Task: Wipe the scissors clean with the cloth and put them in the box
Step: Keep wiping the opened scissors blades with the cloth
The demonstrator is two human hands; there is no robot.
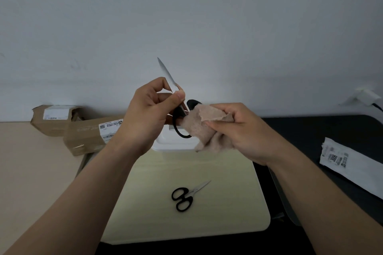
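My left hand [149, 109] pinches a large pair of black-handled scissors [166, 72] by the blades, tip pointing up and left, held in the air. My right hand [240, 128] grips a crumpled beige cloth [204, 128] pressed against the black handle loops. A smaller pair of black-handled scissors [186, 195] lies on the pale mat [228, 203] below, blades pointing up and right. A white box [172, 143] sits at the mat's far edge, partly hidden behind my hands and the cloth.
Two brown cardboard parcels [83, 130] lie at the left by the wall. A white plastic mailer bag [350, 167] rests on the black surface at the right. A white plug [366, 95] sits on the wall at far right.
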